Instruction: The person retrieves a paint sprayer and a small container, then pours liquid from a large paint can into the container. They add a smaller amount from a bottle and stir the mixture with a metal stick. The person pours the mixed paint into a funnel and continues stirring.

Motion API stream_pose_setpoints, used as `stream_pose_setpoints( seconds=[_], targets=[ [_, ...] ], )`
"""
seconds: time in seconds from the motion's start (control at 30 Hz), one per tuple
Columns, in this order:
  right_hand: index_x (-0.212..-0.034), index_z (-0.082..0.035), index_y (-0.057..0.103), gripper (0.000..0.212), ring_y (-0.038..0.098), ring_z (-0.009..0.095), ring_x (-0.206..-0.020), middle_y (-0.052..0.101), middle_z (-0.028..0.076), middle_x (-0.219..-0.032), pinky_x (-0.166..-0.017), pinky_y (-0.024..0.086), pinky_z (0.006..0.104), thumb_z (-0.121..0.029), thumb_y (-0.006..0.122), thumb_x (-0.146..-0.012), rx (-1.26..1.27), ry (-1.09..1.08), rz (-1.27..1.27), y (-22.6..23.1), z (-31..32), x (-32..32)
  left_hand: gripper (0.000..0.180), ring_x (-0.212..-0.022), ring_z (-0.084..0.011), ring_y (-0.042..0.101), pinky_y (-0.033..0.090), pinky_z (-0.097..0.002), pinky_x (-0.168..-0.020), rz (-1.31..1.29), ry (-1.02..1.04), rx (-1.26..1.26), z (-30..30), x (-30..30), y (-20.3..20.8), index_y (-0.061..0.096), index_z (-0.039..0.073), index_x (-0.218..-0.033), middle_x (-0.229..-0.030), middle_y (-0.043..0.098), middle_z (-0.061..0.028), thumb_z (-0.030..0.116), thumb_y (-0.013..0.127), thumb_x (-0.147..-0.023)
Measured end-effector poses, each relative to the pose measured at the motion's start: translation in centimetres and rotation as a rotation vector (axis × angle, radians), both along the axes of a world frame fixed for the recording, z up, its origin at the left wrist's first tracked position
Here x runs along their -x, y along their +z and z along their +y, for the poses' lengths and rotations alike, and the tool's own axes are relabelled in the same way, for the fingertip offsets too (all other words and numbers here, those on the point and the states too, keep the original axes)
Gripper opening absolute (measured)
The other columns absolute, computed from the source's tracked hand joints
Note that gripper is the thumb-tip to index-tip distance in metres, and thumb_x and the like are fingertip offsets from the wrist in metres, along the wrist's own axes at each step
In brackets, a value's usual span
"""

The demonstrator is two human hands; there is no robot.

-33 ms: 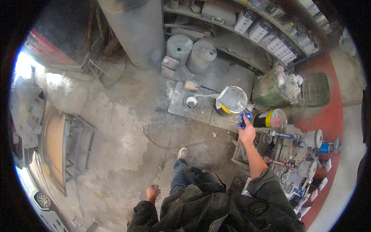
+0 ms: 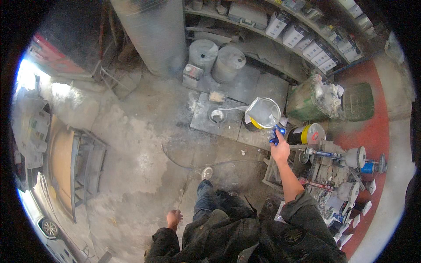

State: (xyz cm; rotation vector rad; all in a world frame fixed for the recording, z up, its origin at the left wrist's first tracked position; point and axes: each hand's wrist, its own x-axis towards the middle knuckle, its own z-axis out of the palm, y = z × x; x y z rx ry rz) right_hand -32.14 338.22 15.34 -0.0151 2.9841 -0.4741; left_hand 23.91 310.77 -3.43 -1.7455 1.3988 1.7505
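Our right hand (image 2: 280, 152) grips a blue spray gun (image 2: 276, 140), its wide cup (image 2: 265, 112) tipped over and pouring.
In the head view, we have our right fingers clamped around the spray gun, at the right of a grey slab (image 2: 226, 127) on the floor (image 2: 131, 166). The cup leans leftward, and a pale stream (image 2: 237, 108) runs from its lip into a round vessel (image 2: 217, 116) near the slab's left edge. Just beyond the vessel sits a tan block (image 2: 217, 96). A black-and-yellow pail (image 2: 253, 125) overlaps the cup in view; we cannot tell whether they touch. Our left hand (image 2: 174, 217) hangs low, well apart from the spray gun, fingers loosely bent; we cannot tell whether they meet. A green bin (image 2: 302, 103) stands right of the slab.
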Motion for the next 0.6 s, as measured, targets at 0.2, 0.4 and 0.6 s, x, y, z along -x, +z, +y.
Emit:
stream_pose_setpoints(
  seconds=[0.2,0.4,0.6],
  targets=[
    [-0.144,-0.023,0.055,0.069,0.067,0.04,-0.105,0.069,0.018,-0.12,-0.089,0.054,0.0475,-0.011,0.073,-0.078,0.061,0.024,0.031,0.2,-0.6,0.8,0.027,-0.056,-0.0209,0.067,0.052,-0.0337,-0.05,0.059,-0.095,-0.042,-1.0,2.6,1.0,0.067,-0.003,-0.099,-0.072,0.07,-0.0122,0.024,0.061,-0.097],
    [-0.149,-0.006,0.045,0.076,0.065,0.015,-0.073,0.072,0.006,-0.091,-0.062,0.051,0.0307,-0.002,0.075,-0.08,0.62,0.042,0.052,-5.5,3.9,-0.1,0.026,-0.066,-0.0184,0.07,0.055,-0.0328,-0.06,0.199,-0.148,-0.074,-5.0,6.2,-2.6,0.072,0.0,-0.101,-0.08,0.074,-0.0108,0.024,0.064,-0.095],
    [-0.144,-0.001,0.05,0.071,0.062,0.01,-0.08,0.069,0.008,-0.106,-0.07,0.051,0.0272,-0.013,0.08,-0.082,0.85,-0.055,-0.267,1.9,5.4,-7.7,0.016,-0.062,-0.0111,0.061,0.05,-0.0289,-0.06,0.471,-0.623,0.475,-4.0,27.7,15.5,0.078,0.007,-0.097,-0.067,0.066,-0.0032,0.018,0.075,-0.085]
  ],
)
